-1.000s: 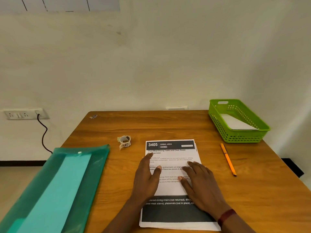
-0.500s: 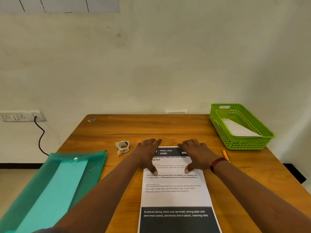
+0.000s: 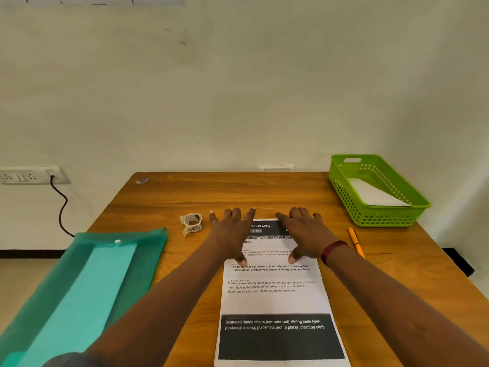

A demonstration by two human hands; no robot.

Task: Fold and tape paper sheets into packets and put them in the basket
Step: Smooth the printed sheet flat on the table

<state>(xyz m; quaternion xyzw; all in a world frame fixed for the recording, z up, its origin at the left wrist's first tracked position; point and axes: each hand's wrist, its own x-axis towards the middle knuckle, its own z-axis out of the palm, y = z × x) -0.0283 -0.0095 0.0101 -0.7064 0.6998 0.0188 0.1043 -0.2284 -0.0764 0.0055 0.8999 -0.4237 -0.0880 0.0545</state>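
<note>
The paper sheet (image 3: 275, 295) lies on the desk (image 3: 211, 192), its long axis running away from me. My left hand (image 3: 230, 231) and right hand (image 3: 301, 234) rest flat on its far end, each grip spread and holding nothing. The basket (image 3: 381, 218) sits beyond the sheet's far right corner.

The table (image 3: 238, 192) is wood-grained and smooth, with a soft sheen. The sheet (image 3: 275, 300) lying on it is matt white paper (with black printed bands). Right of the sheet, the basket (image 3: 381, 218) is glossy, perforated green plastic. Left of the sheet, the folder (image 3: 66, 300) is smooth, translucent teal plastic.
</note>
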